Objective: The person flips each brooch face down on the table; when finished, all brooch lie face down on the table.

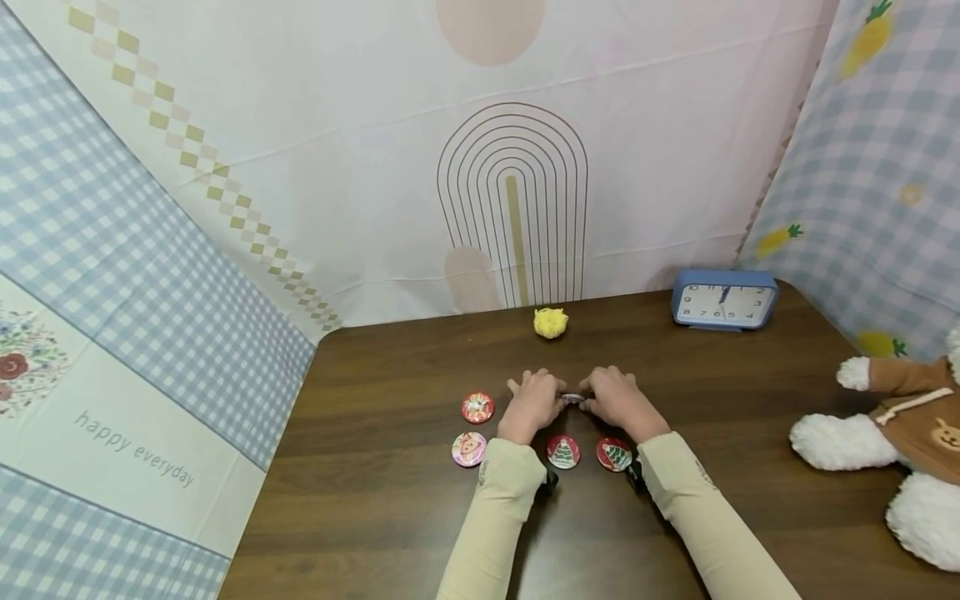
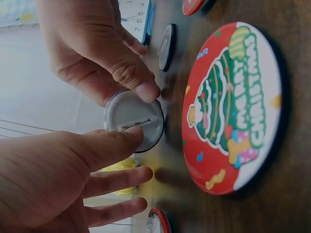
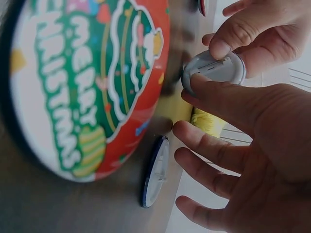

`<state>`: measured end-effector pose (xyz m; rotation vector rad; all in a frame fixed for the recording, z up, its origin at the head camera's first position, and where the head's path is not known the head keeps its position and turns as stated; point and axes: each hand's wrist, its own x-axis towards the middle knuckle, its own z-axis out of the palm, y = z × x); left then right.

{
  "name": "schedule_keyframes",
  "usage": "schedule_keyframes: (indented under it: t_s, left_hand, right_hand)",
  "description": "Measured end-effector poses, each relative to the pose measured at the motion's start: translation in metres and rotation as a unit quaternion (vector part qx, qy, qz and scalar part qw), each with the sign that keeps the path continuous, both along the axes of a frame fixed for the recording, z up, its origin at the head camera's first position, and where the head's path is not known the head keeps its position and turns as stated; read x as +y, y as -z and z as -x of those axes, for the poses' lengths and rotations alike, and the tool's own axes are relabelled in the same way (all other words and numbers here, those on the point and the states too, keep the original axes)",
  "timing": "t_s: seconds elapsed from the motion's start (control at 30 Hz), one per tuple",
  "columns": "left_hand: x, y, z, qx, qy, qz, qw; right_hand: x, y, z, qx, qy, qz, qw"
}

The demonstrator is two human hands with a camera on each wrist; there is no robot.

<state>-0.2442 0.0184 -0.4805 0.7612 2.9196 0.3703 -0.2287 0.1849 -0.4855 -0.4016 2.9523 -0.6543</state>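
Between my two hands a round pin-back badge point(image 2: 138, 121) stands tilted, its grey back and safety pin towards me. My left hand point(image 1: 534, 405) pinches one edge, thumb on the back. My right hand point(image 1: 621, 404) pinches the opposite edge. In the head view only a sliver of this badge point(image 1: 573, 398) shows; its front is hidden. Nearer me lie two red Christmas-tree badges, one in the middle point(image 1: 563, 452) and one on the right point(image 1: 614, 454). Another badge point(image 3: 156, 172) lies face down beside my right hand, hidden in the head view.
Left of my hands lie a red badge point(image 1: 477, 407) and a pink-purple badge point(image 1: 468, 448). A yellow fluffy ball point(image 1: 551, 322) sits behind, near the wall. A blue clock point(image 1: 724, 300) stands at the back right of the wooden table point(image 1: 360, 500); a plush toy point(image 1: 911, 417) is at the right edge.
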Motion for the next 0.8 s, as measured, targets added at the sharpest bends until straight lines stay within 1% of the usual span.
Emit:
schedule_keyframes:
  t_s: [0.27,0.47,0.6,0.8]
  left_hand:
    - [-0.0007,0.0024,0.0011,0.004,-0.002,-0.007,1.0000]
    - [0.0018,0.0025,-0.0008,0.018,-0.002,0.013,0.9998]
    - [0.0035,0.0046,-0.0012,0.024,-0.007,0.027,0.9993]
    - [0.0056,0.0057,-0.0004,0.026,-0.026,0.040,0.9985]
  right_hand:
    - [-0.0019,-0.0011,-0.0017,-0.013,0.007,-0.002,0.9999]
    - [-0.0019,-0.0014,-0.0008,-0.030,0.008,0.001,0.9995]
    - [-0.0008,0.0004,-0.0004,-0.020,0.010,0.008,0.9997]
    - [-0.0028,0.0003,0.0016,-0.010,0.038,0.010,0.9992]
